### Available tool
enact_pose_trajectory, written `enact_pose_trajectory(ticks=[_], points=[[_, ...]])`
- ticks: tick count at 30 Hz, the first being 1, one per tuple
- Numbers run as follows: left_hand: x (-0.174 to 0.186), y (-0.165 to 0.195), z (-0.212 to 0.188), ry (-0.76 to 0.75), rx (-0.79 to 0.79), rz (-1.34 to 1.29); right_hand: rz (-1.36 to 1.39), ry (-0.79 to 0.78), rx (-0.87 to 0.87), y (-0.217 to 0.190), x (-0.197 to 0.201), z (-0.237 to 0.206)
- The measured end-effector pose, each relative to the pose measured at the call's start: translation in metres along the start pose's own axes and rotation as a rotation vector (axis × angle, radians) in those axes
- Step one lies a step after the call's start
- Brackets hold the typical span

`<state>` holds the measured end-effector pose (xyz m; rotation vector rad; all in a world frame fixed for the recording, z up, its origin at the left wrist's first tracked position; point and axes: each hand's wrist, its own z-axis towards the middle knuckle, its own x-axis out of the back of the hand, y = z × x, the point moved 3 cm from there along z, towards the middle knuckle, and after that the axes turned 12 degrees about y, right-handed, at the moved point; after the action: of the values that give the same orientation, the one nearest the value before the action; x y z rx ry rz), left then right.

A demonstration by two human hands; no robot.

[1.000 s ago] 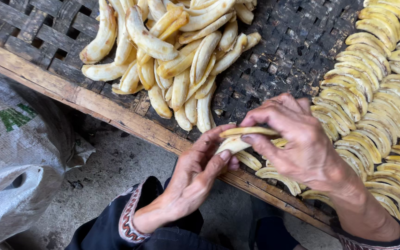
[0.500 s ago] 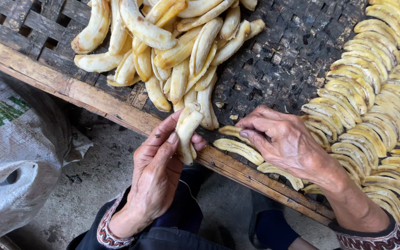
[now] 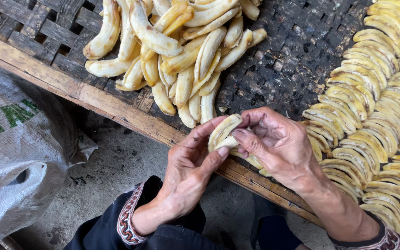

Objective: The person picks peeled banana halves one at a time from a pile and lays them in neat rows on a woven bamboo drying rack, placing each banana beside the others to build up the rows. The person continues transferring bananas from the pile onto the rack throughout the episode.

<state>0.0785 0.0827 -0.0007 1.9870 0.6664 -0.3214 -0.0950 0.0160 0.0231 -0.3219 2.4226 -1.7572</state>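
**Both hands pinch one peeled banana at the tray edge**

Left hand [image 3: 188, 169] and right hand [image 3: 274, 141] meet on a peeled banana [image 3: 223, 131] — left thumb and forefinger closed on its near end, right fingers curled tight over the far side. The banana sits upright-tilted between them, just above the wooden frame rail [image 3: 93, 99]. Beyond the grip: a loose pile of peeled bananas [image 3: 177, 51] on the dark woven tray [image 3: 297, 60]. To the right of it — flattened bananas laid in overlapping rows [image 3: 371, 106]. Left and below, a grey woven sack [image 3: 19, 153].
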Motion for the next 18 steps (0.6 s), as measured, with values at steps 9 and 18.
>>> enact_pose_trajectory(ticks=[9, 18], points=[[0.016, 0.015, 0.001, 0.121, -0.144, -0.252, -0.854, 0.169, 0.563, -0.060, 0.046, 0.000], [0.021, 0.016, -0.002, 0.129, -0.171, -0.164, -0.923, -0.012, 0.500, -0.031, -0.002, 0.032]])
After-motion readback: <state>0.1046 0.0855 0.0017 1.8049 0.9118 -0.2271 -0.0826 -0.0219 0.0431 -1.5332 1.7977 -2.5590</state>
